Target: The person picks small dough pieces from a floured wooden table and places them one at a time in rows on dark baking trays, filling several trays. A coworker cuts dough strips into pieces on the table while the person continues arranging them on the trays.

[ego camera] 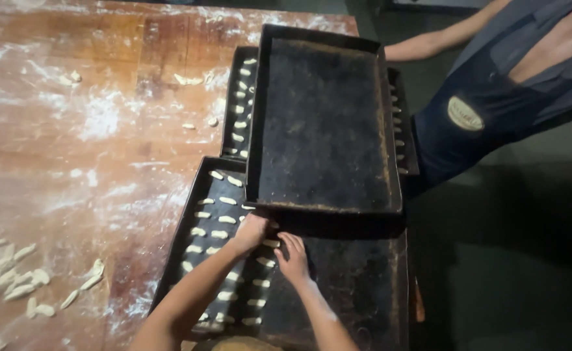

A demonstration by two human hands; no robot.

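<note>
Only the head view to go on, so here's what I get from it. Both hands are down on the near tray [198, 214], a dark metal baking tray with rows of small pale dough pieces [220, 234] on it. The risk I see: an empty dark tray [325, 123] sits stacked just beyond the fingertips, its near edge overhanging the row being touched, so a bump from a knuckle could slide it onto the soft dough, and crowding the pieces could make them stick together. The left hand [252, 233] has its fingers curled narrow around one dough piece right at that overhanging edge; looks like a light pinch, though the fingertips are partly in shadow. The right hand [292, 257] lies just beside it, almost touching, fingers [294, 244] loosely together and pointing forward, resting on or just over a dough piece; I can't tell whether it actually grips anything. Left of the fingers, more rows fill the tray, and further left a loose pile of dough pieces [13, 276] lies on the floury wooden table [91, 130]. Beyond the stacked tray there's another filled tray [239, 104], and a second person in a dark apron [487, 104] leans in off to the right.
</note>
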